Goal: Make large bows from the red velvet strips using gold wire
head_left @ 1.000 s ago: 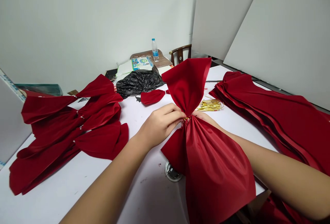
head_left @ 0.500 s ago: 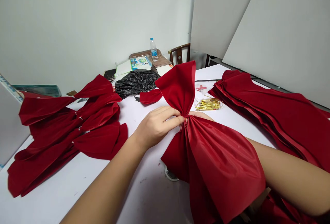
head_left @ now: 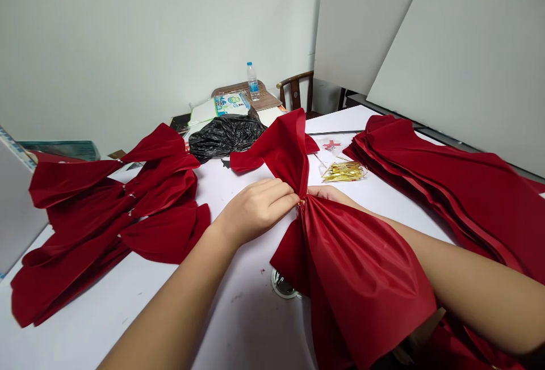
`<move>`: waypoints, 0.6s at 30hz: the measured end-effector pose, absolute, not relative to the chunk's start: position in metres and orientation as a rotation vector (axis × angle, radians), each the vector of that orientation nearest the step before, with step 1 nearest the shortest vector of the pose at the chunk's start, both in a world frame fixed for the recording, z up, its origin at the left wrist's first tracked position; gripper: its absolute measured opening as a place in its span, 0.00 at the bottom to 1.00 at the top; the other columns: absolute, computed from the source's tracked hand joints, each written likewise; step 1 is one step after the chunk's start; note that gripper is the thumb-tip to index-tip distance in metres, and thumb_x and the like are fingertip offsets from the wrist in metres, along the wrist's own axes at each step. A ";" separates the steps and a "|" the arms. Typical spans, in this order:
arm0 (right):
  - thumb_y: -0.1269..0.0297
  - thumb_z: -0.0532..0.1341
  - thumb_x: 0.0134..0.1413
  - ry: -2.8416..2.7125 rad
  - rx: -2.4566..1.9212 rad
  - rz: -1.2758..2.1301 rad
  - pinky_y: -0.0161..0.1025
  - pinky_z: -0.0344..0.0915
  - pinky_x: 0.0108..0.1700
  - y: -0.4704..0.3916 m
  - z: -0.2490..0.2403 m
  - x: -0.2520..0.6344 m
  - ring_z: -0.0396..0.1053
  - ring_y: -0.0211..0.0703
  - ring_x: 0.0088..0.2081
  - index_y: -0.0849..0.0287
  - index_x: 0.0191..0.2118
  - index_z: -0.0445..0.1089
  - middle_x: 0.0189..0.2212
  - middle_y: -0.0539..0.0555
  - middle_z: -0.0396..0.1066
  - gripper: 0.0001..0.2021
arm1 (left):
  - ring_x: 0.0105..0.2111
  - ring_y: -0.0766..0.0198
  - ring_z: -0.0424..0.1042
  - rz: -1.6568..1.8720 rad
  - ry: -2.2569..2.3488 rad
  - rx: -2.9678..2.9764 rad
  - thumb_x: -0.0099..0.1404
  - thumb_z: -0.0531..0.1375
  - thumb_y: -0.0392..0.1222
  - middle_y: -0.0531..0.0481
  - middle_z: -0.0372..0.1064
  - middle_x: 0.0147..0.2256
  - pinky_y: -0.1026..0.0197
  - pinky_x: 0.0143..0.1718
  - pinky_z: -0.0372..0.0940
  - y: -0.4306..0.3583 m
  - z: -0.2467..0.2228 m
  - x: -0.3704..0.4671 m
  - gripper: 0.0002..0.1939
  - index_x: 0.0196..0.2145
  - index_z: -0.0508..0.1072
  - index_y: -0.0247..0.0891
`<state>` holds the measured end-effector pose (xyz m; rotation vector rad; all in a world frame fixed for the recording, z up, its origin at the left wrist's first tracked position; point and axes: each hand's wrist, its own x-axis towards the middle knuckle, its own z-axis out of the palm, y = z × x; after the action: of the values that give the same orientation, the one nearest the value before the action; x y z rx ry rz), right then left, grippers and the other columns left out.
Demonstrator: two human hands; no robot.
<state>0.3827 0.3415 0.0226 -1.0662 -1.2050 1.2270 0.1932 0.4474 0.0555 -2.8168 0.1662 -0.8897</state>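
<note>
A red fabric bow (head_left: 361, 268), gathered tightly at its middle, hangs over the near part of the table between my two arms. My left hand (head_left: 261, 205) is closed on the gathered middle, with thumb and fingers pinching where a small gold tie shows. Behind the same knot is my right hand (head_left: 326, 193), its fingers mostly hidden by the cloth and seemingly wrapped round the gather. The upper end of the bow fans upward, and its wide lower tails fall toward me, shiny side out.
Several finished-looking red bows (head_left: 123, 205) lie stacked at left. Red fabric sheets (head_left: 451, 177) are piled at right, near a bundle of gold twist ties (head_left: 344, 171). A black plastic bag (head_left: 227, 137) and water bottle (head_left: 252, 83) stand farther back on the white table (head_left: 247, 313).
The upper end of the bow has tipped left and folded narrower. My hands stay at the gathered middle, the bow turned slightly, and the gold tie shows more clearly.
</note>
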 end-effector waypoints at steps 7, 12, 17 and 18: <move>0.60 0.71 0.50 -1.237 -0.984 1.358 0.36 0.65 0.39 0.347 0.011 0.389 0.69 0.38 0.33 0.62 0.39 0.74 0.33 0.50 0.74 0.14 | 0.33 0.61 0.72 -0.966 0.120 -3.018 0.72 0.56 0.34 0.43 0.75 0.34 0.59 0.35 0.68 0.445 0.053 0.195 0.07 0.40 0.75 0.34; 0.53 0.71 0.50 -1.349 -0.965 1.082 0.37 0.65 0.39 0.351 0.004 0.389 0.68 0.42 0.34 0.60 0.32 0.68 0.30 0.51 0.71 0.17 | 0.30 0.66 0.69 -1.219 -0.206 -3.279 0.67 0.60 0.33 0.48 0.73 0.31 0.63 0.33 0.65 0.436 0.049 0.203 0.04 0.35 0.75 0.34; 0.57 0.69 0.55 -1.476 -1.029 0.767 0.38 0.65 0.41 0.344 0.012 0.390 0.65 0.42 0.35 0.58 0.33 0.65 0.32 0.51 0.68 0.14 | 0.27 0.67 0.68 -1.476 -1.109 -3.632 0.60 0.64 0.36 0.49 0.72 0.28 0.64 0.30 0.63 0.421 0.046 0.218 0.03 0.30 0.75 0.33; 0.58 0.67 0.58 -1.518 -1.039 0.672 0.39 0.65 0.42 0.342 0.013 0.391 0.65 0.42 0.35 0.58 0.34 0.65 0.32 0.52 0.68 0.12 | 0.26 0.67 0.68 -1.550 -1.317 -3.707 0.59 0.64 0.37 0.49 0.72 0.27 0.64 0.30 0.63 0.419 0.045 0.221 0.04 0.30 0.75 0.33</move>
<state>0.3913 0.3421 0.0133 -1.0394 -1.5185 0.6720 0.2207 0.4187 0.0453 -3.7065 -1.3167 -1.5501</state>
